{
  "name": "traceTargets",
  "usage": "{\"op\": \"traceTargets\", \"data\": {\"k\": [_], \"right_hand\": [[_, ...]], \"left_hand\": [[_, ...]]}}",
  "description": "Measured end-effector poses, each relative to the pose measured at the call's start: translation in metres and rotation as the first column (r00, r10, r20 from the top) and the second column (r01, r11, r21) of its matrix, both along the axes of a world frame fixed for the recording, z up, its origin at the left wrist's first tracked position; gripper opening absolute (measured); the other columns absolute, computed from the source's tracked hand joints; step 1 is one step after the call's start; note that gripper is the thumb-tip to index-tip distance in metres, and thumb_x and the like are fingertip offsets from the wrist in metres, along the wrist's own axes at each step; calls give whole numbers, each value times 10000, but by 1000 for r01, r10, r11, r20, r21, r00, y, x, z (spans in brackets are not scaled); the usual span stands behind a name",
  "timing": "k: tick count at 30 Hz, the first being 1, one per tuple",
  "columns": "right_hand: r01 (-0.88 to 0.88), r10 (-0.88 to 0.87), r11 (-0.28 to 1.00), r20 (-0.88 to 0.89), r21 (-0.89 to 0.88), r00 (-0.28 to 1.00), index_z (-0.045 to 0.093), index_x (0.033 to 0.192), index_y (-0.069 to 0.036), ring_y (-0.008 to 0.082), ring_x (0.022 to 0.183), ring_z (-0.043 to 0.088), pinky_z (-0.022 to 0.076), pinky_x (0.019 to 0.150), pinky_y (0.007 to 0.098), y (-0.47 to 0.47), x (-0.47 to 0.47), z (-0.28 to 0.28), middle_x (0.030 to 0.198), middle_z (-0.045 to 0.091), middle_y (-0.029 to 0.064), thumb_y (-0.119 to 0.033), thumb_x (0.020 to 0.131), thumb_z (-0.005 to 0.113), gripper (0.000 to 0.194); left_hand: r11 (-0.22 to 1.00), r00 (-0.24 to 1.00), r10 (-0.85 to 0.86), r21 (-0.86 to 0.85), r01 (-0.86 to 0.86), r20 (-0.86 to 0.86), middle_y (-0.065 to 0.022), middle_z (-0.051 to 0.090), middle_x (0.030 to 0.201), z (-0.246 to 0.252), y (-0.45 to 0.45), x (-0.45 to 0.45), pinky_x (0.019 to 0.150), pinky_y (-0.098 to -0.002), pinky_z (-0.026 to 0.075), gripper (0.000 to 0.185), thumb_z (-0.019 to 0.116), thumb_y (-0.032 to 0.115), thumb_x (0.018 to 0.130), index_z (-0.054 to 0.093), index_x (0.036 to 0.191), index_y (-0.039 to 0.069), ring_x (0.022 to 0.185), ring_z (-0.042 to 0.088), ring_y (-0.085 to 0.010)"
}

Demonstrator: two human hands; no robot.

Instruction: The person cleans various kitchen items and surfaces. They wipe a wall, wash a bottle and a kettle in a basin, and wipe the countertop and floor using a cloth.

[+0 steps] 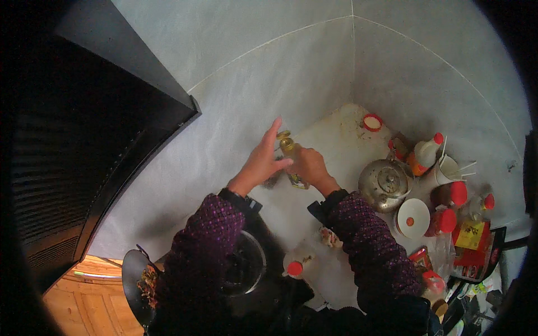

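Note:
My right hand is closed around a small glass bottle with a label, held over the far part of the white counter. The bottle's gold flip-type cap stands up beside its mouth. My left hand is just left of the bottle with its fingers raised and its thumb stretched toward the bottle's neck; whether the thumb touches it I cannot tell. A dark object behind my left hand is mostly hidden. Below my left sleeve lies a round black burner with a bright metal rim.
A metal kettle, a white bowl, a cup with sticks and several red-capped containers crowd the right side. A red-capped container stands near the burner. A wok with food is at lower left, under a black range hood.

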State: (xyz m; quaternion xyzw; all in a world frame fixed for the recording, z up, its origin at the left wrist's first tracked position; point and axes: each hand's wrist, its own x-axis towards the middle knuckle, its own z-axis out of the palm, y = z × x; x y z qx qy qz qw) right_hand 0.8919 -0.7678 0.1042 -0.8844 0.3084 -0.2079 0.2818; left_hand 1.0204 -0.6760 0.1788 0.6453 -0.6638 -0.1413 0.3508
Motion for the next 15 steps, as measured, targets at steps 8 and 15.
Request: {"op": "traceTargets", "data": {"k": [8, 15], "right_hand": [[17, -9, 997, 106, -72, 994, 565, 983, -10, 339, 771, 629, 492, 645, 440, 14, -6, -16, 791, 648, 155, -220, 636, 752, 447], [-25, 45, 994, 194, -104, 980, 528, 1128, -23, 357, 979, 573, 476, 807, 429, 11, -22, -10, 1072, 582, 196, -207, 659, 745, 549]], "left_hand": [[998, 965, -16, 57, 2, 260, -142, 303, 1434, -14, 8, -25, 986, -395, 403, 517, 529, 93, 874, 340, 1355, 79, 1222, 426, -352], [993, 965, 60, 82, -83, 255, -157, 445, 1198, -11, 13, -37, 871, -431, 452, 394, 540, 61, 850, 414, 1223, 74, 1066, 500, -394]]}}
